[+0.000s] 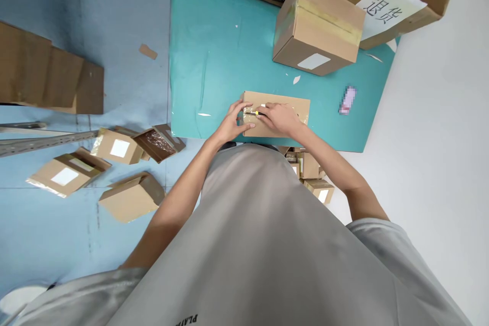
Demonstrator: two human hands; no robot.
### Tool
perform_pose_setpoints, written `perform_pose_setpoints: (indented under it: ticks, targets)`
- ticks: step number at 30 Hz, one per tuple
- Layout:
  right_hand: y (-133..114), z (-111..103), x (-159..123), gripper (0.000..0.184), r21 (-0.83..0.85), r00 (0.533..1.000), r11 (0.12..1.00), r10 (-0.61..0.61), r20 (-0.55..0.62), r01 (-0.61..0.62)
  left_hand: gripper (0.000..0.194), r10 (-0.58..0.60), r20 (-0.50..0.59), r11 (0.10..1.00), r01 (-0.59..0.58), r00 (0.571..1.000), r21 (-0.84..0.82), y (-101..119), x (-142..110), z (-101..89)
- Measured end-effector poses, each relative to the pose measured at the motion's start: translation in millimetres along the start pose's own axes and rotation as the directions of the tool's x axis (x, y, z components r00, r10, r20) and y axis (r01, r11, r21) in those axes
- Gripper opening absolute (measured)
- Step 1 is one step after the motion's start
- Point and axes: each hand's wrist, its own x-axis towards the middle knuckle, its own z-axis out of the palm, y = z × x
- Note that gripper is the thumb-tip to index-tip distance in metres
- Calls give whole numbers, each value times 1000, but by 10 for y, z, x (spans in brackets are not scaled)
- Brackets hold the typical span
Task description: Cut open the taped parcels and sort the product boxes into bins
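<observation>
A closed cardboard box [303, 107] lies near the front edge of the teal table, clear tape running along its top. My left hand [229, 123] grips the box's left end, with thumb and fingers curved around it and their tips on the top. Over the middle of the box, my right hand [281, 118] is closed around a small cutter knife [258, 112] with black and yellow parts. The knife's tip points left along the taped seam, between my two hands. Most of its handle is hidden under my fingers.
A larger taped box [321, 25] stands at the table's [214, 56] back right, beside a box with a paper sign [385, 7]. A blurred pink item [347, 100] lies at right. Several opened boxes [132, 196] litter the floor at left; other boxes [308, 165] sit below the table edge.
</observation>
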Motion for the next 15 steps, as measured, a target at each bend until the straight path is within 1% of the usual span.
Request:
perform_pose_setpoints:
  ticks: [10,15]
  targets:
    - [-2,-66,6,48,-21,1000,999,-24,4,24,87,4,17,999,-4,1000,35,2,10,-15]
    - [-144,-138,39,47,-74,999,997,-10,45,14,88,3,0,1000,-3,1000,27,-15,8,-27]
